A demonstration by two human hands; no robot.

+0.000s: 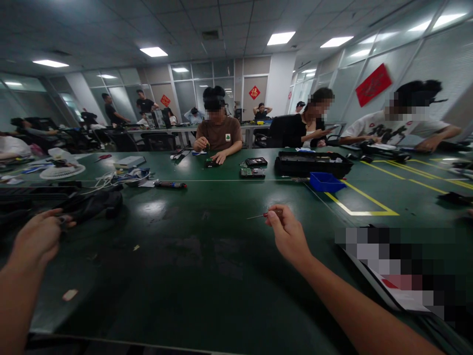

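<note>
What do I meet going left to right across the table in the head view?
First the left hand, then black bag, red-and-black tool, thin tool, right hand pinching it, blue bin, yellow tape outline.

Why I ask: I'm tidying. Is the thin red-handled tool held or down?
Held: right hand pinches the thin red-handled tool above the table.

Pixelated block (401, 268) right of right hand (288, 236)
</note>
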